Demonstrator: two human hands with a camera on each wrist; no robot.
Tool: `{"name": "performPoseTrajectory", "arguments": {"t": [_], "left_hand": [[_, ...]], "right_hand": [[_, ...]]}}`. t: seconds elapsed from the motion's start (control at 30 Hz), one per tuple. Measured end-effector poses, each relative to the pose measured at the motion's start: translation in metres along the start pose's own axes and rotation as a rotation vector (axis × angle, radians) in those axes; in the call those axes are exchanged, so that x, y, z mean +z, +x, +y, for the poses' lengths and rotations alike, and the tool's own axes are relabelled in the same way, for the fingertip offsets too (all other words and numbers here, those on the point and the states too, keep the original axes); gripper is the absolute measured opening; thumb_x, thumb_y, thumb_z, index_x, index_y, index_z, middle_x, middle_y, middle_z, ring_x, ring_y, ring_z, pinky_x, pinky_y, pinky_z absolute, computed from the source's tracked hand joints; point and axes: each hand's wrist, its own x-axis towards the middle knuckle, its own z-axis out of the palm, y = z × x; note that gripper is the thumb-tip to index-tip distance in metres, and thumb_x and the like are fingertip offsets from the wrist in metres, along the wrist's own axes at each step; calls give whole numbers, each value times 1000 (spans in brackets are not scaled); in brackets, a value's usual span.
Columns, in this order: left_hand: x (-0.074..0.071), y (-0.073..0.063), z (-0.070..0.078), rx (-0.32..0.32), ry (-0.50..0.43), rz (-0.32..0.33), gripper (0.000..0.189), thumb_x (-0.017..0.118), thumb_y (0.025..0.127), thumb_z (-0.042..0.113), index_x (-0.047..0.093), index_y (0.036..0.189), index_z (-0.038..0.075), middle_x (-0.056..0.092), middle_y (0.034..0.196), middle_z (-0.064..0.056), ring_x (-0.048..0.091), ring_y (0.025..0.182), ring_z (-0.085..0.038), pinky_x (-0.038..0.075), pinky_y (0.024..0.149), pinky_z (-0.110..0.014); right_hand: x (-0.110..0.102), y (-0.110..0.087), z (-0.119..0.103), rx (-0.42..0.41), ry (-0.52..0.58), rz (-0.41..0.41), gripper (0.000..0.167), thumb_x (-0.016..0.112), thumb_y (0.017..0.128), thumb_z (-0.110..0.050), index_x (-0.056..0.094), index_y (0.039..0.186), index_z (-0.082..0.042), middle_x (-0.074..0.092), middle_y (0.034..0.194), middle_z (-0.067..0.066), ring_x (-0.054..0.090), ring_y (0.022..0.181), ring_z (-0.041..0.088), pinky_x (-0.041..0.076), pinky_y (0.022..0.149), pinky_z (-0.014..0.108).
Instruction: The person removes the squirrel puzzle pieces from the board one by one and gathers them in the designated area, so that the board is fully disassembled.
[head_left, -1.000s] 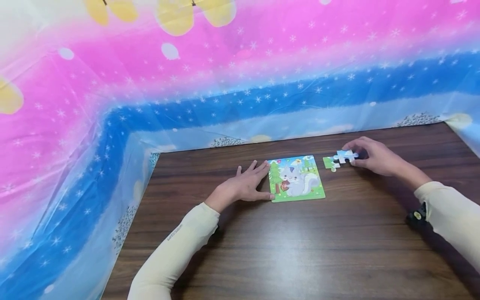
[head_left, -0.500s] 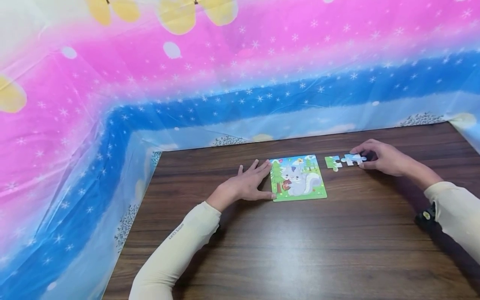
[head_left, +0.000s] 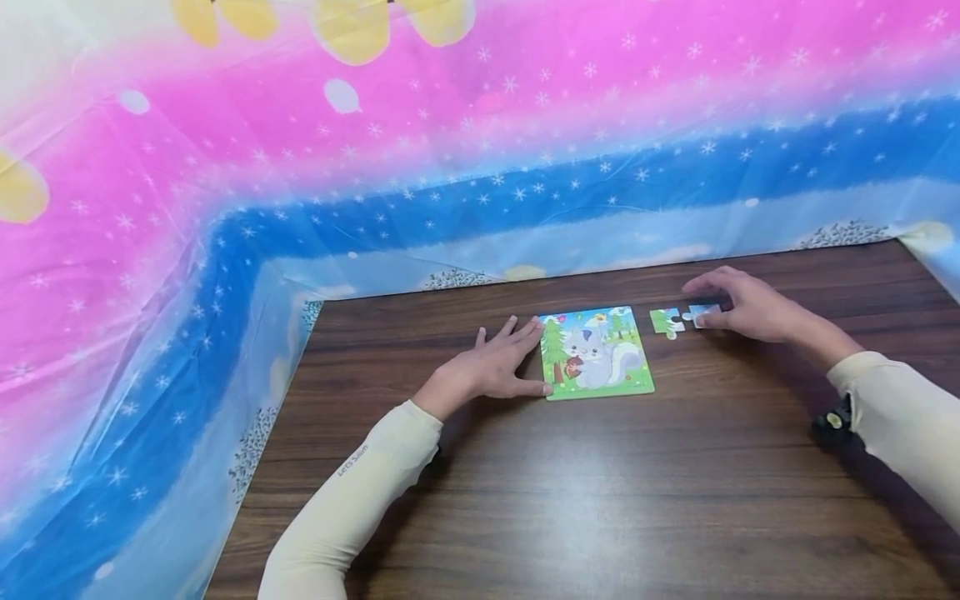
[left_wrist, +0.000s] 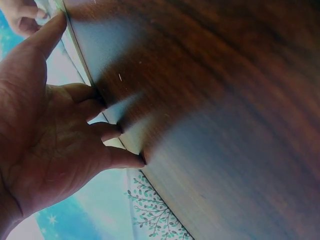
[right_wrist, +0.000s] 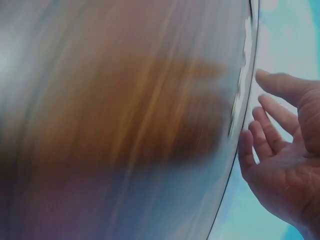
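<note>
A square squirrel jigsaw puzzle (head_left: 597, 354) lies on the table. My left hand (head_left: 491, 367) rests along its left edge, fingers spread, thumb at the lower left corner; the left wrist view shows its fingertips on the wood. To the puzzle's right lie a green-and-white puzzle piece (head_left: 664, 322) and, beside it, a bluish puzzle piece (head_left: 702, 311). Over the bluish piece hovers my right hand (head_left: 757, 308), its thumb covering part of it and its forefinger held away. In the right wrist view, thumb and fingers stand apart with nothing seen between them.
Everything lies on a dark wooden table (head_left: 585, 492). A pink and blue patterned cloth (head_left: 465, 167) hangs behind the table and down its left side. The puzzle pieces lie not far from the table's back edge.
The right hand drew the bluish piece slightly rightward, away from the green-and-white one, then its fingers spread and came off it, moving left. The left hand stays in place.
</note>
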Motion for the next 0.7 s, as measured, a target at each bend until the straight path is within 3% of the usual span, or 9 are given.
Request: {"name": "performPoseTrajectory", "arguments": {"t": [0.13, 0.3, 0.7], "left_hand": [[0, 0, 0, -2, 0, 1, 100, 59, 101, 66, 3, 173, 23, -2, 181, 2, -5, 168, -28, 1, 130, -70], [0, 1, 2, 3, -4, 1, 101, 60, 100, 66, 4, 173, 23, -1, 181, 2, -5, 168, -29, 1, 131, -69], [1, 1, 0, -11, -4, -1, 101, 59, 100, 67, 3, 173, 24, -2, 181, 4, -6, 168, -28, 0, 131, -69]], "right_hand": [[15, 11, -28, -23, -7, 12, 46, 78, 98, -22, 65, 140, -7, 60, 139, 21, 60, 127, 40, 49, 103, 62], [33, 22, -55, -69, -18, -35, 50, 79, 97, -26, 65, 141, -7, 62, 137, 19, 61, 125, 38, 50, 102, 61], [51, 35, -79, -115, -73, -110, 49, 81, 95, -20, 66, 138, -5, 59, 140, 21, 50, 134, 42, 45, 108, 64]]}}
